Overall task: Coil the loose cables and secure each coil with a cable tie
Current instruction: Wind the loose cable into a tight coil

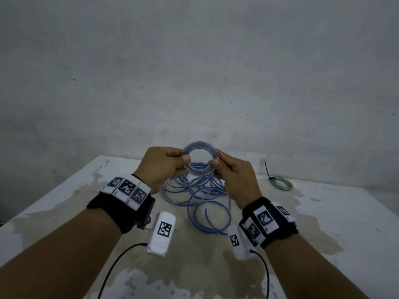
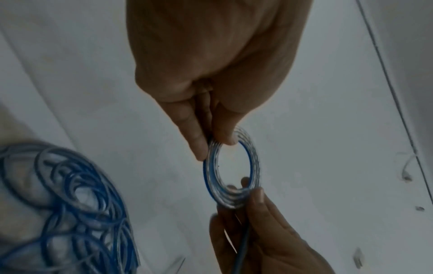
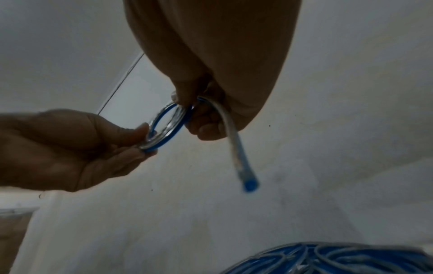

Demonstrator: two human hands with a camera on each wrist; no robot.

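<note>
Above the table I hold a small tight coil (image 1: 198,145) of blue-and-clear cable upright between both hands. My left hand (image 1: 183,160) pinches its left side with thumb and fingers, and my right hand (image 1: 217,164) pinches its right side. The left wrist view shows the left hand (image 2: 211,146) pinching the coil (image 2: 211,178) from above. In the right wrist view the right hand (image 3: 191,111) grips the coil (image 3: 174,133), and a short free cable end (image 3: 235,153) with a blue tip hangs from it. The rest of the blue cable (image 1: 194,190) lies in loose loops on the table below.
The stained white table (image 1: 64,212) stands against a grey wall. At the back right lies a green coil (image 1: 281,183) with a black cable tie (image 1: 267,169) sticking up from it. Black leads from the wrist cameras trail over the table's near part.
</note>
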